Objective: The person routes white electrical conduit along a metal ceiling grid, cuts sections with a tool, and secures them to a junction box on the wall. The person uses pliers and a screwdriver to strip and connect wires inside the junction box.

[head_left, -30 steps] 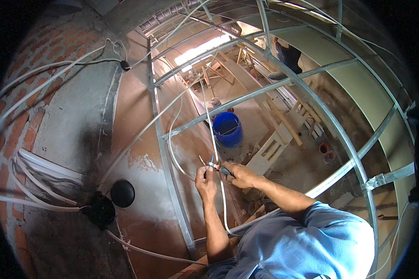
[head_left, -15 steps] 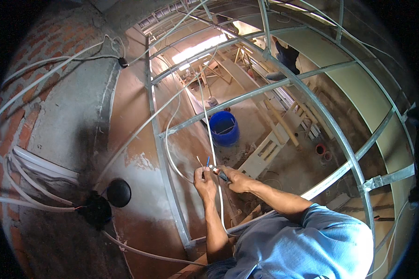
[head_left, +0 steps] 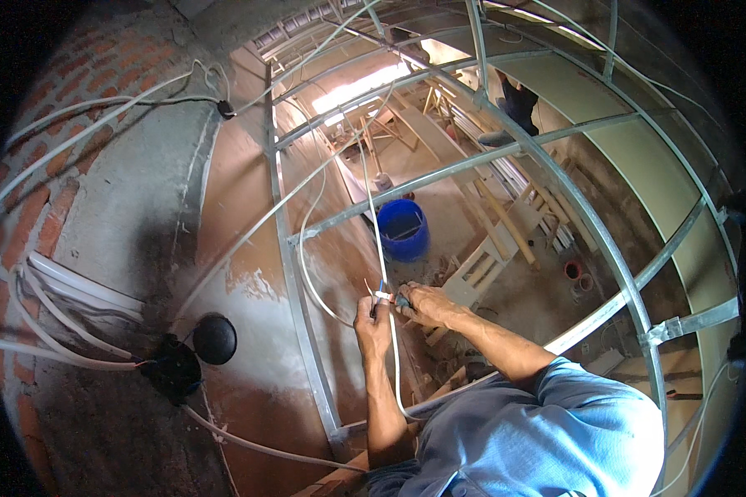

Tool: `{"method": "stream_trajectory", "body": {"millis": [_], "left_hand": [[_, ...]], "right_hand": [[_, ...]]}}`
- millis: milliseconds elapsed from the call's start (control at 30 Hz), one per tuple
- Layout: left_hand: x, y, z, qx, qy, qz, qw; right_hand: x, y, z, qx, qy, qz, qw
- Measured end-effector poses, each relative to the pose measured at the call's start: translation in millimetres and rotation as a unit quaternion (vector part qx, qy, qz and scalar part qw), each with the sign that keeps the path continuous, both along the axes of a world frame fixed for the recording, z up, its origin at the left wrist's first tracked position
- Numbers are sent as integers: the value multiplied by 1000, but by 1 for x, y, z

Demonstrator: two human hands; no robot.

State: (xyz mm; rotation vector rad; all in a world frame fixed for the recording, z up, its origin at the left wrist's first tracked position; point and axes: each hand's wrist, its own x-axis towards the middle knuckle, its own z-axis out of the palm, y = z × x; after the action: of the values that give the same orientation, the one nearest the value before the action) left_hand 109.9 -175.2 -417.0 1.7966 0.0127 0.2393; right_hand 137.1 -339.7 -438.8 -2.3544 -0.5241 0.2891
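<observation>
White plastic cable [head_left: 387, 331] hangs down from the ceiling framing and passes between a worker's two hands, which meet in front of the chest above an unfinished room. The left hand [head_left: 374, 318] closes its fingers around the cable just below a small white tie or clip [head_left: 381, 295]; the right hand [head_left: 423, 303] presses in from the other side, its fingers curled around what looks like a small dark tool at the same spot, though the picture is too small to name it. The work appears to be mid-way: the fastening sits on the cable, with short loose ends sticking out, and the cable's lower length swings free below the hands, not yet secured. A second white cable [head_left: 308, 265] loops loose beside a galvanised metal stud [head_left: 294, 315] just left of the hands. Further left, a bundle of white cables [head_left: 66, 315] runs along the brick and plaster wall into a dark junction box [head_left: 172, 369] beside a round black opening [head_left: 215, 339]. Below lie a blue bucket [head_left: 404, 230], timber offcuts [head_left: 481, 265] and another person [head_left: 515, 103] standing well apart. Thin metal framing bars [head_left: 555, 178] cross the whole view, crowding the room around the hands.
</observation>
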Motion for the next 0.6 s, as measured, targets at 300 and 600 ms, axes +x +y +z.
{"method": "stream_trajectory", "body": {"millis": [300, 600], "left_hand": [[10, -6, -14, 146, -65, 69, 985], [12, 8, -41, 223, -50, 58, 972]], "right_hand": [[21, -11, 6, -13, -101, 4, 995], [-6, 22, -49, 84, -89, -146, 982]]}}
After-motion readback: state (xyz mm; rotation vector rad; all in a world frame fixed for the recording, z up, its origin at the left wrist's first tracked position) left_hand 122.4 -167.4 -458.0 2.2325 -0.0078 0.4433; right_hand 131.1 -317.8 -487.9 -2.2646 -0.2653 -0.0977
